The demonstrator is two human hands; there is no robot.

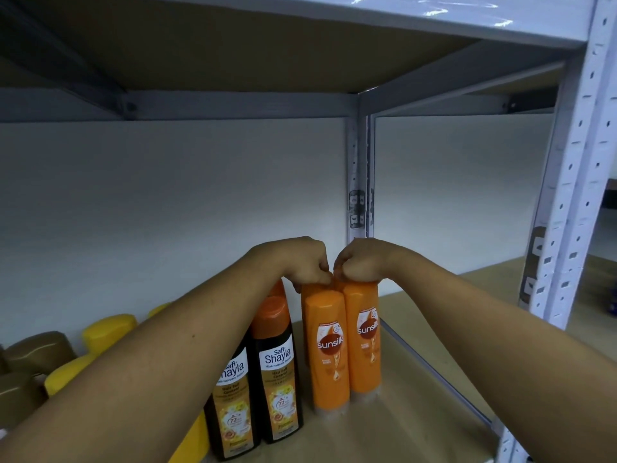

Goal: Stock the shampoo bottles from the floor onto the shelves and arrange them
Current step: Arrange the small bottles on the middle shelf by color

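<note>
Several orange Sunsilk shampoo bottles stand upside down on their caps in a tight block on the shelf board (420, 379). The front left orange bottle (329, 352) and the front right orange bottle (362, 342) show their labels. Behind them a rear orange bottle (309, 290) is mostly hidden. My left hand (300, 265) curls its fingers over the top of the rear left bottle. My right hand (362, 262) curls over the top of the right-hand orange bottles, right beside the left hand. Which right-hand bottle it holds is hidden.
Two dark Safi Shayla bottles (278, 379) with orange caps stand just left of the orange block. Yellow bottles (108, 332) and brown bottles (36, 352) sit further left under my left forearm. A white slotted upright (567, 202) bounds the shelf on the right; another shelf (300, 45) is overhead.
</note>
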